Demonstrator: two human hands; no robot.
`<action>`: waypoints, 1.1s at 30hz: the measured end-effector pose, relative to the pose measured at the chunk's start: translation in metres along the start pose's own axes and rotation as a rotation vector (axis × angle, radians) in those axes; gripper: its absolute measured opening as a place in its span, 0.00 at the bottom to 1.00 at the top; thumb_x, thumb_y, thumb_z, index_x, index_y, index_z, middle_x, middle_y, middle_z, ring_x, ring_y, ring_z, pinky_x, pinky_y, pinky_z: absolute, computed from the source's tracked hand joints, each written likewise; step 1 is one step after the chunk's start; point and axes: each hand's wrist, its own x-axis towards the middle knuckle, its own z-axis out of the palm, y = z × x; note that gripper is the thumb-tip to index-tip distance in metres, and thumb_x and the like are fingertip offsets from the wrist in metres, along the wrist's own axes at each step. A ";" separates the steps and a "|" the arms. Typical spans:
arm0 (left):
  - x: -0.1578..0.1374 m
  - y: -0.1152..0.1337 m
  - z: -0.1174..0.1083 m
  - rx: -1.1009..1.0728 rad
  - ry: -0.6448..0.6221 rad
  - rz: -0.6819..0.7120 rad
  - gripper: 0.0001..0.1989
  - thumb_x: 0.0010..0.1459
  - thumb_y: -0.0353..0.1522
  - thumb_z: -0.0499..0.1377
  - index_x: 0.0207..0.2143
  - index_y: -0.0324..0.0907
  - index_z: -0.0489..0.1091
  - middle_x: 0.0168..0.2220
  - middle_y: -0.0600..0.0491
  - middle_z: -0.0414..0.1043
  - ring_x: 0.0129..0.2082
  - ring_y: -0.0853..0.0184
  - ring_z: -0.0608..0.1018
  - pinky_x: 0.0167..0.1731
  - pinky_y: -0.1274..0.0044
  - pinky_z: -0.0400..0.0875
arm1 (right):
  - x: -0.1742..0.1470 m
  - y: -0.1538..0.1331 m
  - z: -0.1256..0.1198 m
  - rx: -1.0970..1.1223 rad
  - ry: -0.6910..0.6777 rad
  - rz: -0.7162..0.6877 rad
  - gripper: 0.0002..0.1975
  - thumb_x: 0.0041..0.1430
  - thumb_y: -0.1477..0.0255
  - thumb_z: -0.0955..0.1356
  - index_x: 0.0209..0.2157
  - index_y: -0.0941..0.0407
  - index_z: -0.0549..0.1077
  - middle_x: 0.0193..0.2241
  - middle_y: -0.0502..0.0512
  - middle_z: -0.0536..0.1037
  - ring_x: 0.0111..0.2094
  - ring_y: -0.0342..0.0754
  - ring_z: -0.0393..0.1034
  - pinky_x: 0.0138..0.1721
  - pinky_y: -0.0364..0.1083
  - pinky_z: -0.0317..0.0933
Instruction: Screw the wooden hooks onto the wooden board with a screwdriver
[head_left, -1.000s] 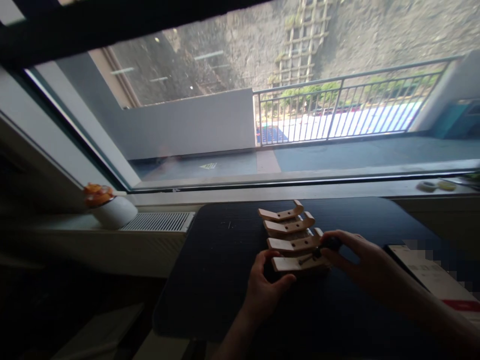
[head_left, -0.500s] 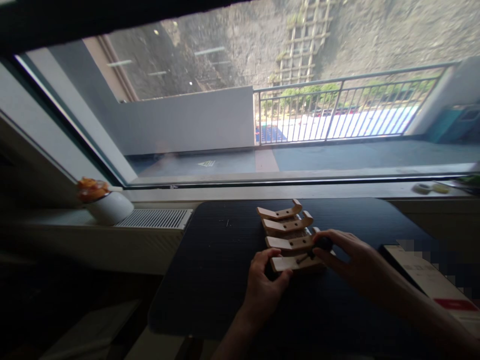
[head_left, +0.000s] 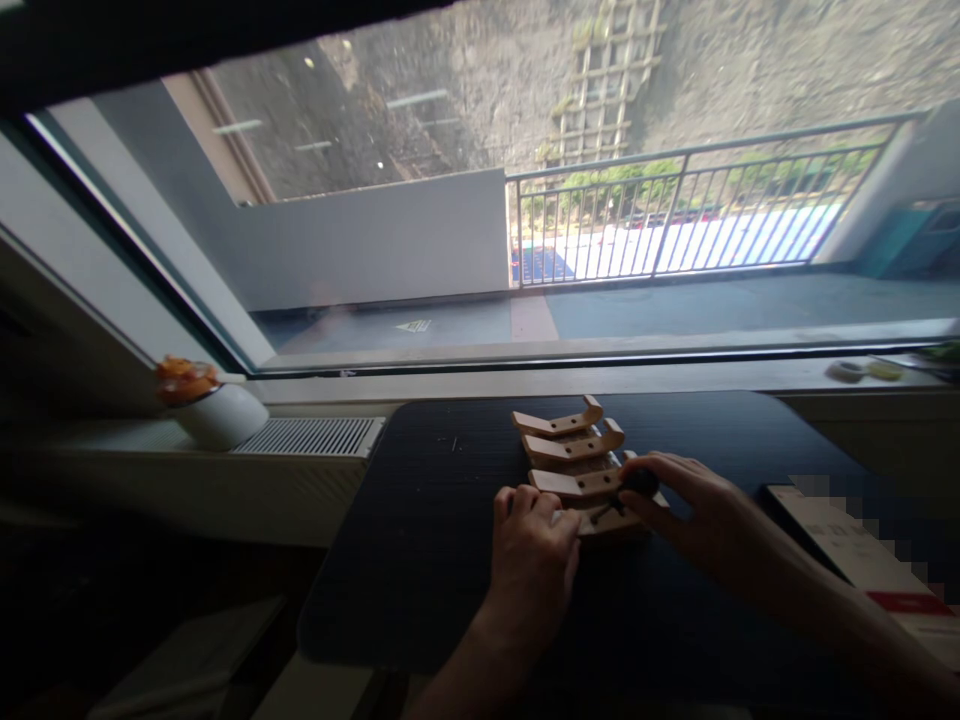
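Note:
A wooden coat rack (head_left: 576, 484) with several curved hooks lies on the dark table, each visible hook having dark screw holes. My left hand (head_left: 531, 548) is closed over the left end of the nearest hook (head_left: 622, 522), hiding that end. In my right hand (head_left: 694, 500) is a screwdriver (head_left: 640, 483), its round black handle pinched between thumb and fingers. The shaft slants down and left to the nearest hook; whether its tip sits in a screw cannot be made out.
The dark table (head_left: 405, 540) stands against the windowsill (head_left: 465, 388). A cardboard box (head_left: 832, 530) is at right. On the left ledge, a white pot (head_left: 225, 415) holds something orange. Tape rolls (head_left: 845, 371) sit on the sill at right.
My left hand has turned from holding the nearest hook's end between spread thumb and fingers to covering it from above. The screwdriver and my right hand have barely shifted.

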 end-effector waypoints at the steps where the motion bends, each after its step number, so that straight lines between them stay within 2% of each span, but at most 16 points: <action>1: 0.000 0.001 0.000 0.010 -0.007 0.004 0.08 0.57 0.30 0.60 0.41 0.46 0.72 0.42 0.51 0.73 0.44 0.57 0.69 0.49 0.59 0.58 | 0.000 0.000 0.000 -0.001 -0.006 -0.001 0.09 0.60 0.63 0.65 0.40 0.51 0.73 0.40 0.54 0.79 0.41 0.52 0.73 0.42 0.49 0.66; 13: 0.001 0.003 -0.003 0.016 -0.026 0.008 0.07 0.56 0.29 0.60 0.39 0.47 0.73 0.41 0.51 0.74 0.48 0.57 0.69 0.57 0.54 0.51 | 0.011 -0.010 -0.012 0.045 -0.090 -0.030 0.08 0.59 0.64 0.66 0.35 0.52 0.74 0.37 0.55 0.79 0.37 0.52 0.74 0.39 0.48 0.67; 16: 0.002 0.003 -0.002 0.014 -0.022 0.007 0.07 0.56 0.29 0.60 0.38 0.46 0.73 0.40 0.52 0.74 0.48 0.57 0.69 0.58 0.53 0.50 | 0.015 -0.013 -0.014 0.101 -0.175 -0.064 0.08 0.59 0.65 0.65 0.37 0.52 0.74 0.39 0.55 0.79 0.39 0.51 0.74 0.39 0.47 0.67; 19: 0.002 0.003 -0.002 0.017 -0.019 0.003 0.07 0.56 0.28 0.60 0.38 0.46 0.73 0.40 0.52 0.74 0.48 0.57 0.69 0.58 0.52 0.50 | 0.017 -0.015 -0.011 0.129 -0.224 -0.045 0.09 0.60 0.66 0.65 0.41 0.52 0.73 0.37 0.53 0.80 0.35 0.49 0.75 0.35 0.44 0.67; 24: 0.001 0.003 -0.002 0.015 -0.015 0.006 0.07 0.56 0.28 0.61 0.38 0.46 0.73 0.40 0.52 0.74 0.47 0.57 0.69 0.58 0.52 0.50 | 0.019 -0.013 0.001 0.024 -0.116 -0.091 0.13 0.61 0.69 0.64 0.47 0.52 0.70 0.38 0.53 0.81 0.34 0.49 0.76 0.33 0.44 0.66; 28: 0.001 0.003 -0.001 0.021 -0.011 0.001 0.06 0.56 0.29 0.61 0.38 0.46 0.73 0.40 0.53 0.74 0.47 0.57 0.70 0.59 0.52 0.49 | 0.022 -0.012 0.004 -0.094 -0.015 -0.143 0.15 0.61 0.70 0.63 0.50 0.51 0.70 0.42 0.56 0.80 0.37 0.51 0.77 0.36 0.46 0.68; 33: 0.001 0.003 -0.001 0.023 -0.010 -0.002 0.06 0.56 0.29 0.61 0.38 0.46 0.72 0.39 0.54 0.74 0.48 0.58 0.70 0.59 0.52 0.48 | 0.022 -0.013 0.003 -0.062 -0.033 -0.252 0.16 0.63 0.72 0.61 0.51 0.52 0.71 0.45 0.56 0.80 0.44 0.51 0.76 0.43 0.46 0.68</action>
